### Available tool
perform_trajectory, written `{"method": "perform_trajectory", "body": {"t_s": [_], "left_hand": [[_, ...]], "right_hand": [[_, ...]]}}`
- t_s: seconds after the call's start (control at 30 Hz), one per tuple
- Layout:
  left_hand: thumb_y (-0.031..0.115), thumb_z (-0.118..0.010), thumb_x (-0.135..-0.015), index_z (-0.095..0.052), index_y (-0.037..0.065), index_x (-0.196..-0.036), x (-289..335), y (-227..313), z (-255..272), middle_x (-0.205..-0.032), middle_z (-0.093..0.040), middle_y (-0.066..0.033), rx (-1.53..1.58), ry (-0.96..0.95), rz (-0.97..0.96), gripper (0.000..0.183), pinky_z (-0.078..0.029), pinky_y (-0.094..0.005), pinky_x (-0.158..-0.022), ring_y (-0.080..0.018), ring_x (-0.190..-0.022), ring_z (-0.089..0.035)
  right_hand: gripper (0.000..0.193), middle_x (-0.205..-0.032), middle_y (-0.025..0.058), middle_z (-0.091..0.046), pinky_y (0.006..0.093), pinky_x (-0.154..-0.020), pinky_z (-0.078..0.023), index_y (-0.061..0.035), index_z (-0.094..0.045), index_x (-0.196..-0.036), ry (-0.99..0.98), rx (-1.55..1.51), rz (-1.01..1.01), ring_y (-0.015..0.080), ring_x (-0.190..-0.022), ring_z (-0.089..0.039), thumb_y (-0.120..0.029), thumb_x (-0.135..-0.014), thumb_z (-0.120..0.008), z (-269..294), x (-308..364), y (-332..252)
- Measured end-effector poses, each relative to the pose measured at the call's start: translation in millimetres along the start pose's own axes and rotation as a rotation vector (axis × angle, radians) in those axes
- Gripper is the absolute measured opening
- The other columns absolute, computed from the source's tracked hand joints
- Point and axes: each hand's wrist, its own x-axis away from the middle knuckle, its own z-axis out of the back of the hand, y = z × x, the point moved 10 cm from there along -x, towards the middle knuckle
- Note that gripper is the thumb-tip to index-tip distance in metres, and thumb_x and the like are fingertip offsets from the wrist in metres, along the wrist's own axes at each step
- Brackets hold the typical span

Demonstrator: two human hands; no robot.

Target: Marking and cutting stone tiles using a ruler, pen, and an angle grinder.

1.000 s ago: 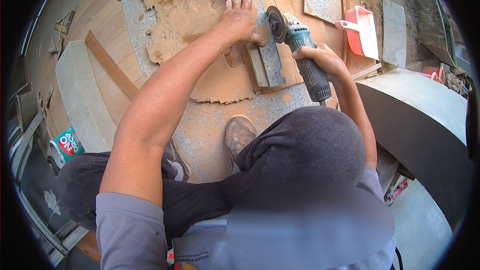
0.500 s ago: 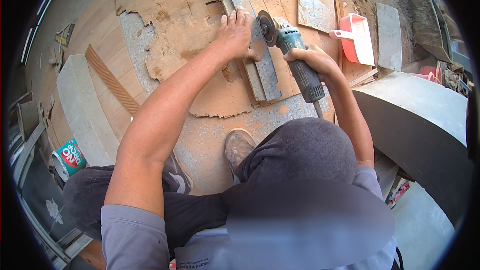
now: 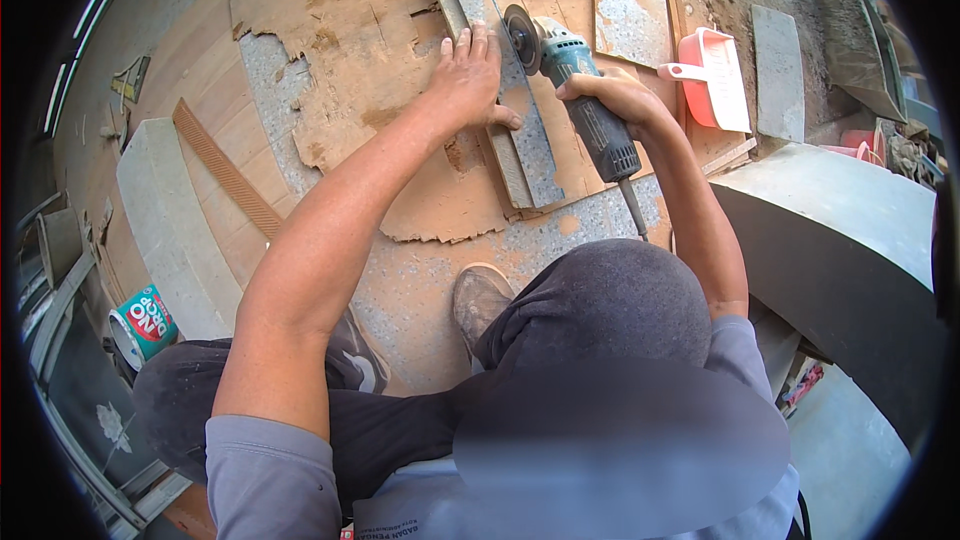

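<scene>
My left hand [image 3: 465,80] lies with fingers stretched out over a long, grey speckled tile strip [image 3: 537,155], its thumb held apart. A narrower pale bar [image 3: 510,170] runs alongside the strip's left edge, partly under my hand. My right hand [image 3: 622,100] is wrapped round the body of a teal and black angle grinder [image 3: 604,140]. The grinder's dark cutting disc [image 3: 521,40] stands on edge at the strip's right side, just beyond my left fingertips. Whether the disc touches the strip I cannot tell. A cord [image 3: 632,205] trails from the grinder toward my knee.
A worn, ragged-edged plywood sheet [image 3: 350,90] lies under the work. To the right are a red and white dustpan [image 3: 715,80] and a large grey curved slab [image 3: 830,200]. A teal can [image 3: 145,322] and a brown perforated strip [image 3: 225,165] lie at left.
The grinder and my right hand have shifted slightly away from me and to the left, moving the disc farther along the strip. My left hand stays in nearly the same place.
</scene>
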Motion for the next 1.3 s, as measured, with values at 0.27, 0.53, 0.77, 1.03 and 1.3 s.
{"method": "perform_trajectory", "body": {"t_s": [0.27,0.53,0.77,1.03,1.3], "left_hand": [[0.077,-0.087,-0.064,-0.021,-0.015,-0.162,1,1,-2,-0.17,-0.019,-0.0374,-0.005,-0.005,-0.006,0.15,-0.025,-0.0576,-0.13,-0.049,-0.159,-0.022],[0.077,-0.087,-0.063,-0.021,-0.014,-0.162,-1,1,-2,-0.169,-0.021,-0.0376,-0.016,0.005,-0.008,0.15,-0.025,-0.0579,-0.129,-0.0494,-0.159,-0.024],[0.078,-0.087,-0.063,-0.022,-0.011,-0.163,-1,0,-1,-0.169,-0.023,-0.0362,-0.032,0.009,0.002,0.149,-0.026,-0.0585,-0.129,-0.0479,-0.159,-0.025],[0.078,-0.087,-0.063,-0.023,-0.01,-0.163,0,-1,-1,-0.169,-0.024,-0.036,-0.047,0.027,0.003,0.148,-0.026,-0.0595,-0.129,-0.0475,-0.158,-0.026],[0.078,-0.087,-0.064,-0.023,-0.01,-0.163,-1,-2,-3,-0.169,-0.025,-0.0356,-0.065,0.026,0.005,0.148,-0.027,-0.0589,-0.128,-0.0472,-0.158,-0.027]], "right_hand": [[0.061,-0.085,0.0171,-0.07,0.0315,-0.047,-0.055,0.013,-0.071,-0.103,0.004,0.026,0.001,0.0211,-0.059,-0.07,-0.039,-0.073,-0.084,-1,-3,-8],[0.06,-0.082,0.0189,-0.071,0.032,-0.046,-0.055,0.013,-0.072,-0.1,0.017,0.02,0.009,0.022,-0.059,-0.071,-0.038,-0.072,-0.084,3,2,2],[0.055,-0.084,0.0179,-0.071,0.0333,-0.052,-0.059,0.0113,-0.068,-0.105,-0.004,0.054,-0.038,0.0227,-0.062,-0.072,-0.035,-0.078,-0.082,-1,16,12],[0.061,-0.078,0.0157,-0.068,0.0316,-0.046,-0.051,0.0138,-0.072,-0.099,0.03,0.042,-0.012,0.0206,-0.057,-0.067,-0.04,-0.071,-0.083,-3,30,15],[0.061,-0.079,0.0166,-0.069,0.0324,-0.045,-0.051,0.0138,-0.071,-0.099,0.01,0.026,-0.023,0.0212,-0.056,-0.067,-0.04,-0.073,-0.083,-6,37,26]]}}
